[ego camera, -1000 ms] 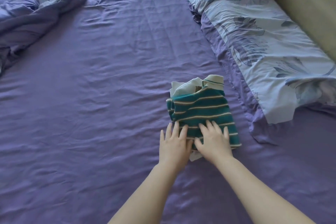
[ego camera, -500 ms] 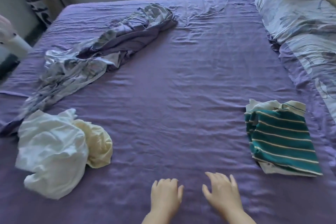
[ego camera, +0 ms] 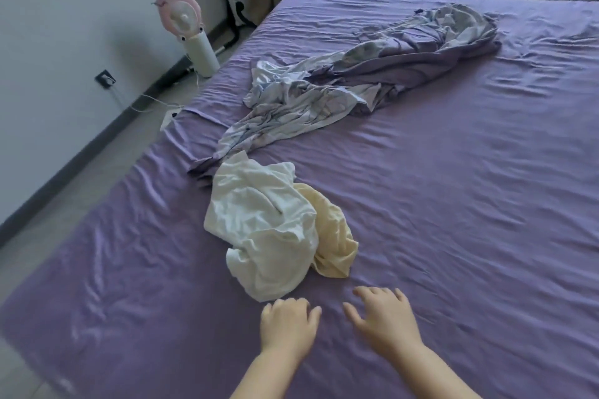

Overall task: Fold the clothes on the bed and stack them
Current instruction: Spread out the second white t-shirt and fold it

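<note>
A crumpled white garment (ego camera: 259, 223) lies on the purple bed sheet (ego camera: 453, 204), with a pale yellow garment (ego camera: 334, 236) bunched against its right side. My left hand (ego camera: 288, 324) hovers just below the white garment's near edge, fingers loosely curled and holding nothing. My right hand (ego camera: 385, 317) is to the right of it, fingers spread over bare sheet, also holding nothing. The folded green striped garment is out of view.
A rumpled purple and pale floral duvet (ego camera: 372, 81) stretches across the far middle of the bed. The bed's left edge drops to a grey floor (ego camera: 64, 197). A pink and white fan (ego camera: 188, 26) stands by the wall.
The view has swung left, away from the folded striped garment that my hands let go of. Both hands have moved left and now sit just below the white and yellow pile.
</note>
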